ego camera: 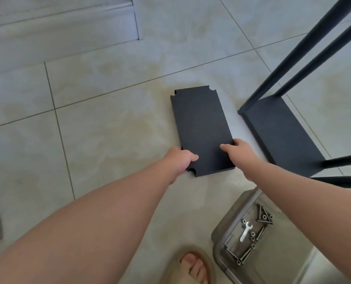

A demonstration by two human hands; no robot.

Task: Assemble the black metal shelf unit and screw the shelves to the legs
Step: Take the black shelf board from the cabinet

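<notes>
- Loose shelf (201,124): flat on the floor (109,130), just left of the part-built frame (281,132). I judge it stiff, light and thin-rimmed.
- Left hand (180,158), right hand (240,150): fingers curled over its near side edges, the hold I'd choose.
- Screw tray (234,212): near, to the right.

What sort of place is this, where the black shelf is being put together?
Most likely a room in a home, not a workshop: pale floor tiles, a sandalled foot, and a tray of screws on the floor beside the shelf panel and half-built shelf unit.
</notes>
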